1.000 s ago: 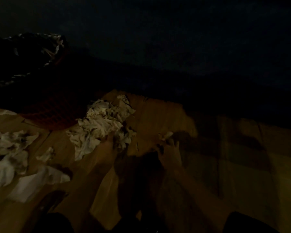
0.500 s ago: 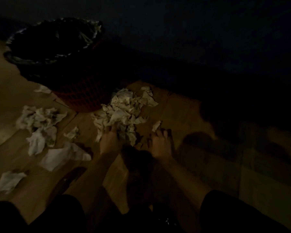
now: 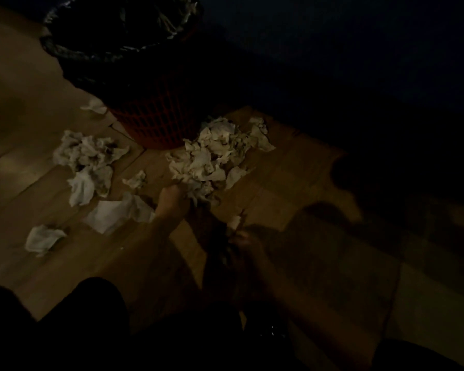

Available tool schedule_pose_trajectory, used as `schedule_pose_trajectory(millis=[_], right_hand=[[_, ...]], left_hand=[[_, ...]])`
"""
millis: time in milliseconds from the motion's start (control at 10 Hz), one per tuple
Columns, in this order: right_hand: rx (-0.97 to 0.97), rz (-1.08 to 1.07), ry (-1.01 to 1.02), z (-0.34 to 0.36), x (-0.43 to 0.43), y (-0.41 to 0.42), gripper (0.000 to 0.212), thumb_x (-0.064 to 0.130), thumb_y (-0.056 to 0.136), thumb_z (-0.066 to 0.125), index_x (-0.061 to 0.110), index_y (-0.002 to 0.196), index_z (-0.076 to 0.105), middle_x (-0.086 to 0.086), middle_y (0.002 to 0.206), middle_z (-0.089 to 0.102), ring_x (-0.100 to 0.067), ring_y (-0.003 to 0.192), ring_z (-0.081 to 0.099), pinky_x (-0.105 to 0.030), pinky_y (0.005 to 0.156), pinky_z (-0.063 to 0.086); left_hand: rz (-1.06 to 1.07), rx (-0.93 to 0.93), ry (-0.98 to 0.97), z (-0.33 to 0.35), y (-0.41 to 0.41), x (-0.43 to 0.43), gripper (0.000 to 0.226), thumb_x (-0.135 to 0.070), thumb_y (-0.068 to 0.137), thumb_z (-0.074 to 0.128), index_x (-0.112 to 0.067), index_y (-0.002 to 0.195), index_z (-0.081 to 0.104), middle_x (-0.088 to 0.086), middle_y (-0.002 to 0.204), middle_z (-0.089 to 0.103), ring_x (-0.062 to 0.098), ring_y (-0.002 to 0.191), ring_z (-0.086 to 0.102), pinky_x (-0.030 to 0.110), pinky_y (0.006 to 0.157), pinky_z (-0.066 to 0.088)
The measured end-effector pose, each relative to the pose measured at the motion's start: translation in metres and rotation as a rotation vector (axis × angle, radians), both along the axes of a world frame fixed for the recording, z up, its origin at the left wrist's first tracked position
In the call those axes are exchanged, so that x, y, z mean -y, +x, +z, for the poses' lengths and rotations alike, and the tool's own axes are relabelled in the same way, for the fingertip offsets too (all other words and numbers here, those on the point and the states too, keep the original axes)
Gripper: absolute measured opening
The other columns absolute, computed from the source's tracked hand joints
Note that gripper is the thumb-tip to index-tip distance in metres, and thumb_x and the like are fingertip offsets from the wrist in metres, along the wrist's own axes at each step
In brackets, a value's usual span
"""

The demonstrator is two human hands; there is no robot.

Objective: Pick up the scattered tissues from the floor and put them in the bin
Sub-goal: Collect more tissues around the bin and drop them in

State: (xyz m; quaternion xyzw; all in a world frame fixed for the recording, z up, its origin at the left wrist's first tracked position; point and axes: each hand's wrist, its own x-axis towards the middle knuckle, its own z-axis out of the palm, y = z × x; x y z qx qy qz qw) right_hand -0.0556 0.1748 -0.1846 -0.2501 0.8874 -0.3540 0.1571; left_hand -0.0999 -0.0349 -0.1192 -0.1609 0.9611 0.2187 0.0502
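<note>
Gripping the near edge of the big tissue pile (image 3: pixel 214 153), my left hand (image 3: pixel 172 198) sits just in front of the bin (image 3: pixel 156 121); my right hand (image 3: pixel 245 243) pinches a small scrap (image 3: pixel 235 220), I think, though it's too dark to tell. Loose clumps could shed on the lift, and strays left of the bin are easily missed.

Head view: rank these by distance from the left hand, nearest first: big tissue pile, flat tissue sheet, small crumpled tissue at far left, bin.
1. Big tissue pile: touching the left hand, just ahead of it.
2. Flat tissue sheet: on the floor left of the wrist.
3. Bin and small crumpled tissue: bin ahead, tissue far left; too close to call.
</note>
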Motion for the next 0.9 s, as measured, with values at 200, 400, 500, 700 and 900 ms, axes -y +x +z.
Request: schedule_pose_trajectory(millis=[200,400,500,700,900], right_hand=[[0.155,0.017,-0.165,0.014,0.010,0.035,0.025,0.000,0.090,0.053,-0.005,0.114,0.058,-0.024,0.123,0.058,-0.022,0.117,0.048,-0.039,0.098,0.049],[-0.146,0.197,-0.133,0.000,0.071,-0.016,0.013,-0.005,0.084,0.056,-0.005,0.087,0.069,-0.023,0.091,0.071,-0.026,0.092,0.060,-0.040,0.084,0.054],[-0.177,0.176,-0.147,0.020,0.128,-0.019,0.022,-0.003,0.086,0.054,0.002,0.103,0.068,-0.019,0.107,0.068,-0.032,0.102,0.061,-0.037,0.089,0.050],[-0.330,0.412,0.030,0.011,0.194,0.030,0.031,-0.001,0.088,0.045,0.008,0.111,0.064,-0.016,0.118,0.061,-0.036,0.112,0.048,-0.043,0.090,0.051],[-0.437,0.598,-0.032,-0.011,0.178,0.043,0.029,0.004,0.079,0.048,0.004,0.099,0.069,-0.018,0.094,0.069,-0.038,0.092,0.065,-0.038,0.073,0.057]], left_hand=[[0.067,-0.088,-0.017,0.010,0.025,0.056,0.035,-0.007,0.084,0.062,-0.001,0.118,0.058,0.020,0.123,0.058,0.037,0.112,0.056,0.041,0.088,0.048],[0.140,-0.245,-0.071,0.025,0.058,0.089,0.019,0.005,0.079,0.057,0.006,0.094,0.068,0.028,0.100,0.063,0.041,0.089,0.061,0.041,0.072,0.047],[0.184,-0.259,-0.116,0.027,0.082,0.108,0.016,0.003,0.077,0.061,0.004,0.090,0.070,0.026,0.096,0.064,0.041,0.086,0.061,0.038,0.068,0.046],[0.377,-0.229,-0.123,0.028,0.133,0.144,0.012,0.002,0.073,0.066,0.006,0.084,0.069,0.028,0.090,0.063,0.041,0.080,0.061,0.033,0.062,0.039],[0.443,-0.162,-0.056,0.005,0.149,0.150,0.046,-0.001,0.073,0.064,-0.009,0.118,0.058,0.022,0.116,0.058,0.040,0.103,0.058,0.039,0.078,0.049]])
